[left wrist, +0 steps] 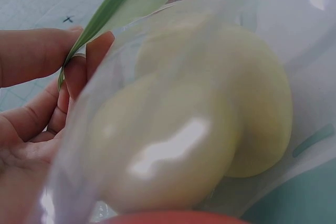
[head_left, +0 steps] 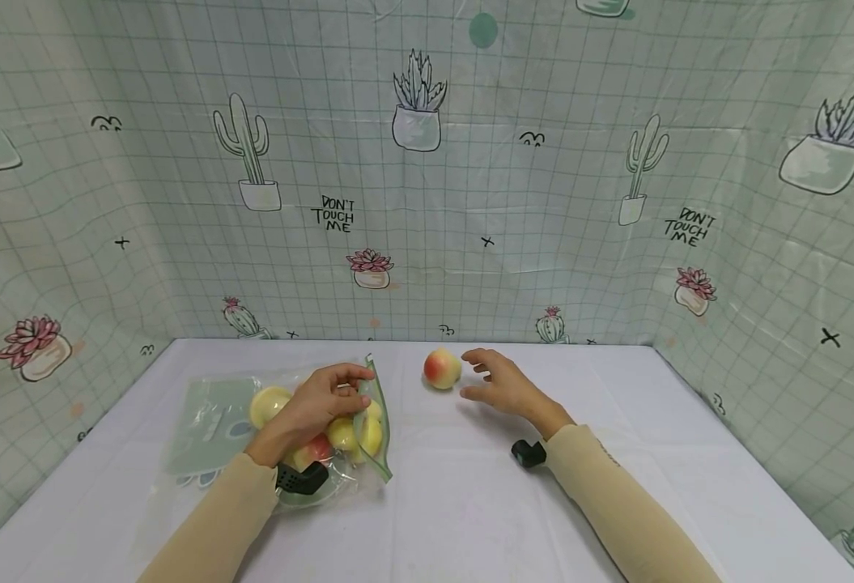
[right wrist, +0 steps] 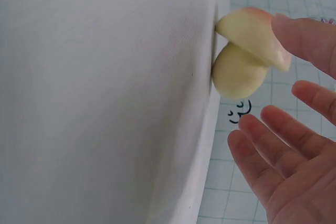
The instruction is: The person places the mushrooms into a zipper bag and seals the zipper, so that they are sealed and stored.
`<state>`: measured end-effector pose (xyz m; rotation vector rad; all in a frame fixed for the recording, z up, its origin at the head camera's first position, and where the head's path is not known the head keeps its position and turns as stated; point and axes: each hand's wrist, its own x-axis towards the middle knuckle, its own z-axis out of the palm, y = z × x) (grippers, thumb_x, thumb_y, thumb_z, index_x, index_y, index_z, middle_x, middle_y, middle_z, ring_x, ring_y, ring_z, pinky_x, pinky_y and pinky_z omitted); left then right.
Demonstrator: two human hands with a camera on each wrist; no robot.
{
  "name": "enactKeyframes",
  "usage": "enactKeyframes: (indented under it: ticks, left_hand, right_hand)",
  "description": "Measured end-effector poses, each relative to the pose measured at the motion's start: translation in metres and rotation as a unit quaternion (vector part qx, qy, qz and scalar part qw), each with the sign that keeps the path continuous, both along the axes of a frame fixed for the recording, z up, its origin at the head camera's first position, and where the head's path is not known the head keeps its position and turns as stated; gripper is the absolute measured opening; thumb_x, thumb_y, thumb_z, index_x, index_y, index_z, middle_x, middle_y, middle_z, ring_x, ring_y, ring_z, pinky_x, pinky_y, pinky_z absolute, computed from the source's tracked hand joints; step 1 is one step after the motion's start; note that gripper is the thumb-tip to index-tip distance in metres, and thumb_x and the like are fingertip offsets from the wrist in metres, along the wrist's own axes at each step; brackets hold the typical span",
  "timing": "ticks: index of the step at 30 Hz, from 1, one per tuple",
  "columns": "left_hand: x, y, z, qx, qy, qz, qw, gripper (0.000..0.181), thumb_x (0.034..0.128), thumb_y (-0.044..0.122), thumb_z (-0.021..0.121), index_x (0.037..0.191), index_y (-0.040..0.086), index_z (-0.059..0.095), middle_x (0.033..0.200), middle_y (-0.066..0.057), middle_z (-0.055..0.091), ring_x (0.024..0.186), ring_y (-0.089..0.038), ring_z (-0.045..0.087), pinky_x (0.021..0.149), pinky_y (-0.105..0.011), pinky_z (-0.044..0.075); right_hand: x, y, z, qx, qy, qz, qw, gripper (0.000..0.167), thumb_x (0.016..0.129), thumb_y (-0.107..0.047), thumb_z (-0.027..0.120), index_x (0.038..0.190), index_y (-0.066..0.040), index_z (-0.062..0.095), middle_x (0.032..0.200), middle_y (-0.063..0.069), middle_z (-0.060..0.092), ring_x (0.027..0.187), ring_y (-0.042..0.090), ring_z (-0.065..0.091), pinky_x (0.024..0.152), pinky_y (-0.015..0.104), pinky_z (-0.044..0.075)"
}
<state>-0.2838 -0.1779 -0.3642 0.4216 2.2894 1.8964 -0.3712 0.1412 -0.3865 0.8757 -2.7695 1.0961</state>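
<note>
- Nearest the camera: beige left sleeve [head_left: 211, 518] and beige right sleeve [head_left: 630, 518], with a black wrist camera [head_left: 303, 478] at the left cuff and a second wrist camera [head_left: 528, 453] at the right.
- On the left of the white table [head_left: 456, 518]: clear bag [head_left: 335, 484] around several yellow fruits [head_left: 269, 405], some red-blushed, with a green strip [left wrist: 107, 17] along its right edge.
- Left hand [head_left: 315, 405]: narrow, pinching the green strip between thumb and fingers.
- Farther back, right of the bag: loose fruit [head_left: 443, 369], red and pale yellow.
- Right hand [head_left: 505, 389]: wide, thumb and fingers apart, holding nothing, just right of the loose fruit; cannot tell if touching.
- Probably light, firm, smooth and a little slippery, the loose fruit; best gripped around its widest part, from opposite sides, without hard squeezing.
- Probably thin, limp and easily creased, the clear bag; best held by the seemingly stiffer green strip.
- On the far backdrop [head_left: 427, 194]: "DON'T TOUCH ME" readable at left and right, beside drawn potted plants.
- On fruit and bag: no readable brand or label. On the right sleeve: a small mark, too tiny to read.
</note>
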Motion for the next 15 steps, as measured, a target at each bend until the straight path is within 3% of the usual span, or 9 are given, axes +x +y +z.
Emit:
enactKeyframes:
  ticks: [5,15]
  left_hand:
    - [0.001,0.000,0.001,-0.003,0.001,0.002,1.0000,0.044,0.0878,0.002,0.066,0.128,-0.007,0.051,0.104,-0.010,0.048,0.077,-0.010,0.047,0.067,-0.020,0.046]
    - [-0.001,-0.001,-0.001,-0.010,0.005,0.003,0.9999,0.045,0.0867,0.005,0.068,0.128,-0.005,0.052,0.107,-0.013,0.050,0.078,-0.009,0.049,0.068,-0.020,0.047]
  right_hand:
    - [-0.003,-0.006,-0.001,0.009,0.027,0.015,0.9995,0.059,0.082,-0.016,0.075,0.135,-0.008,0.050,0.136,0.008,0.049,0.125,0.030,0.045,0.099,0.044,0.041]
    - [-0.009,-0.016,-0.004,0.024,0.023,0.011,0.9994,0.063,0.079,-0.011,0.076,0.137,-0.013,0.049,0.140,0.005,0.047,0.127,0.027,0.043,0.103,0.046,0.036]
